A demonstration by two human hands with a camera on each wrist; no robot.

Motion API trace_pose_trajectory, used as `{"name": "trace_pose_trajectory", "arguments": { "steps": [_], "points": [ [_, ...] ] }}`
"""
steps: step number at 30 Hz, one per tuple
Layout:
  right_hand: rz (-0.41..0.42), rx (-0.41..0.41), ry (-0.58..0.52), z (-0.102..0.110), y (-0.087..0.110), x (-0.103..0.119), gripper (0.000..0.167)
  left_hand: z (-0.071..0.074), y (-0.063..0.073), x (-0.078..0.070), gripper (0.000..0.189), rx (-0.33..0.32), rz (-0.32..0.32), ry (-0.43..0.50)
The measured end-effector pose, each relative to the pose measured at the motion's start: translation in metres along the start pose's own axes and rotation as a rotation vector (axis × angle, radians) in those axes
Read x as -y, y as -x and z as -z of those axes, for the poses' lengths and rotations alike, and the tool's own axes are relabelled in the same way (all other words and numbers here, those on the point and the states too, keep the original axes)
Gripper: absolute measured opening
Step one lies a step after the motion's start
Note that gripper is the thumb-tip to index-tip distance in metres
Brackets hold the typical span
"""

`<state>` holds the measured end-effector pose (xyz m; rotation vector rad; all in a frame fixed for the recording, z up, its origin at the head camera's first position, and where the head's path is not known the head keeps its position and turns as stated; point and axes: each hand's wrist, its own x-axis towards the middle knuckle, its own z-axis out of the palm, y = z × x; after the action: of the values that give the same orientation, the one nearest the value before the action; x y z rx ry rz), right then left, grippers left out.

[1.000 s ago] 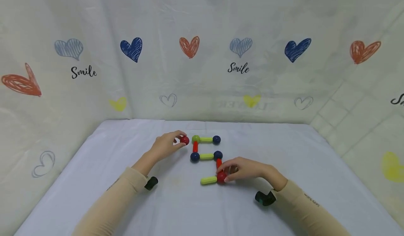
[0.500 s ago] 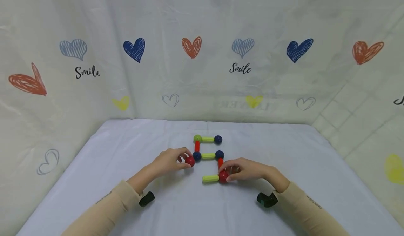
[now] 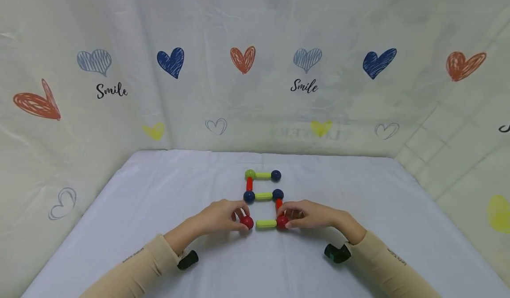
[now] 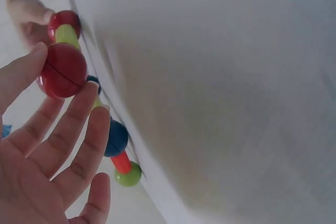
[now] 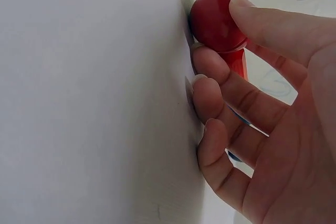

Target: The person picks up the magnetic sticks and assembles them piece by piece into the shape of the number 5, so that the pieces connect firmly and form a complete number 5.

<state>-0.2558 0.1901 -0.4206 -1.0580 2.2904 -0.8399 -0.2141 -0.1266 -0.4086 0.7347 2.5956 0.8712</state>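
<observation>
My left hand [image 3: 224,217] pinches a red ball [image 4: 64,71] between thumb and fingers. That ball sits right by the free left end of a yellow-green rod [image 3: 266,223]. At the rod's other end is a second red ball [image 5: 218,20], which my right hand [image 3: 312,214] pinches. From there a red rod [image 3: 279,205], partly behind my right fingers, runs back to a dark blue ball [image 3: 278,194]. Another yellow-green rod [image 3: 263,195] links it to a dark blue ball [image 3: 249,196] on the left. A red rod [image 3: 249,184] continues to a green ball [image 3: 250,174].
Farthest back, a yellow-green rod [image 3: 263,175] joins the green ball to one more dark blue ball [image 3: 276,175]. The pieces lie on a white-covered table [image 3: 326,276]. Behind stands a white cloth [image 3: 267,19] printed with hearts.
My left hand has brought its red ball from beside the green ball toward me, to the near rod's free end. My right hand stays on its red ball.
</observation>
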Motion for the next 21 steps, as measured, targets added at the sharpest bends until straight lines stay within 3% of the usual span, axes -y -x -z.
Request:
{"name": "trace_pose_trajectory", "arguments": {
  "steps": [11,21],
  "points": [
    [0.029,-0.015,-0.014,-0.0012,0.0002,-0.0023,0.029,-0.0101,-0.0027,-0.0029,0.028,0.031,-0.010,-0.026],
    [0.049,-0.016,-0.014,-0.0011,0.0002,-0.0039,0.028,-0.0080,-0.0043,-0.0049,0.026,0.013,-0.002,-0.057]
  ]
}}
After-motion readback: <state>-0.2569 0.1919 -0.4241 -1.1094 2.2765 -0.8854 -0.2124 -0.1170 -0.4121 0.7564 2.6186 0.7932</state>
